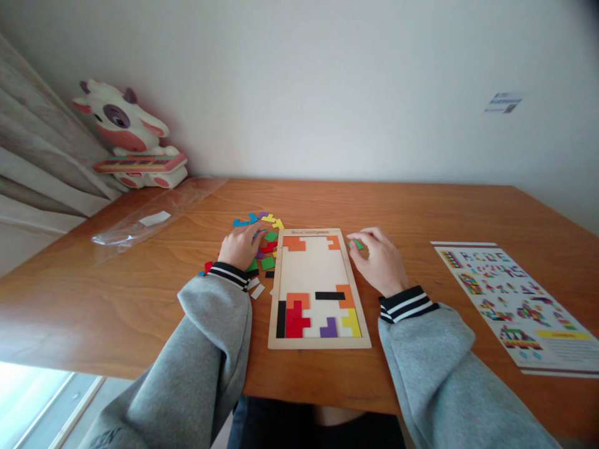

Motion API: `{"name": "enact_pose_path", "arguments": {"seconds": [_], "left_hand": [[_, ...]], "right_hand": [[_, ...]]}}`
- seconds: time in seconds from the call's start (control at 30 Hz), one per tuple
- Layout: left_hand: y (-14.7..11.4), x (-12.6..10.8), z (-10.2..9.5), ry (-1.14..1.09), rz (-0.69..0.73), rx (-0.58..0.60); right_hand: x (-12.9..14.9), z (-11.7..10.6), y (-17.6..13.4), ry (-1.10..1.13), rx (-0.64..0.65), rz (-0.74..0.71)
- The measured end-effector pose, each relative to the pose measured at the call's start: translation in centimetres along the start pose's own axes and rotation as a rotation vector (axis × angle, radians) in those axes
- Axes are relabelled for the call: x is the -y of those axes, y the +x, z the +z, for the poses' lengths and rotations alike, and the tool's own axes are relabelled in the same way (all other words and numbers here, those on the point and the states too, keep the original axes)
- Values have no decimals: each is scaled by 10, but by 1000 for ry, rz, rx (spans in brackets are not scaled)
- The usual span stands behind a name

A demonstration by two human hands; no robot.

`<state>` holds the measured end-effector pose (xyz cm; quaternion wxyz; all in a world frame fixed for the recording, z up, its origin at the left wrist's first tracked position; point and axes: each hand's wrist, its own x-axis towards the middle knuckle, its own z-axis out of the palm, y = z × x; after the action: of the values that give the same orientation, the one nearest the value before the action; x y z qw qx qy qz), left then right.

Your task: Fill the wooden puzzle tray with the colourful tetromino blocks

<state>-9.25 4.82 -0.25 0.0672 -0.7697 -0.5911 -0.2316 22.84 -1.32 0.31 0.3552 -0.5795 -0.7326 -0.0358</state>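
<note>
A wooden puzzle board (272, 312) lies in front of me, with orange, black, red, purple and yellow pieces in its frame. A black bar (330, 295) lies across its lower half, beside an orange piece (345, 297). At the board's left edge my left hand (239, 247) rests over loose pieces, its fingers bent and apart. A blue piece (258, 234) shows by its fingertips; whether they touch it I cannot tell. Right of the board, my right hand (378, 259) has thumb and fingers closed around a green puzzle piece (358, 244), partly hidden by them.
Loose blue pieces (240, 222), yellow pieces (278, 224), green pieces (267, 264) and white pieces (257, 291) are scattered left of the board. A printed pattern sheet (519, 305) lies at right. Clear plastic wrapping (154, 218) and a cow toy keyboard (140, 163) sit at back left.
</note>
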Motion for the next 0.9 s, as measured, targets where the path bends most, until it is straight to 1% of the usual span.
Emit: {"name": "enact_pose_path", "arguments": {"seconds": [0.13,0.23,0.33,0.4,0.47,0.53,0.57,0.67,0.77,0.9], "left_hand": [[-1,-2,-3,53,30,-37],[-1,-1,-4,25,78,-85],[0,-4,-5,-72,115,-165],[-1,-11,-6,-183,103,-215],[-2,-22,-6,-308,70,-238],[-5,-35,-5,-413,72,-217],[-6,-42,-5,-449,99,-188],[-10,-54,-3,-500,254,-81],[-11,-55,0,-470,386,-30],[-10,-49,4,-375,439,-19]], "right_hand": [[3,0,0,48,8,3],[5,0,0,69,29,5],[8,-2,0,94,44,-1],[12,-3,1,119,63,0],[15,-5,1,153,86,7],[18,-5,2,202,111,12],[19,-5,2,231,128,9],[21,-3,0,316,204,-35],[21,-3,-1,337,278,-88],[20,-4,-3,309,336,-118]]}}
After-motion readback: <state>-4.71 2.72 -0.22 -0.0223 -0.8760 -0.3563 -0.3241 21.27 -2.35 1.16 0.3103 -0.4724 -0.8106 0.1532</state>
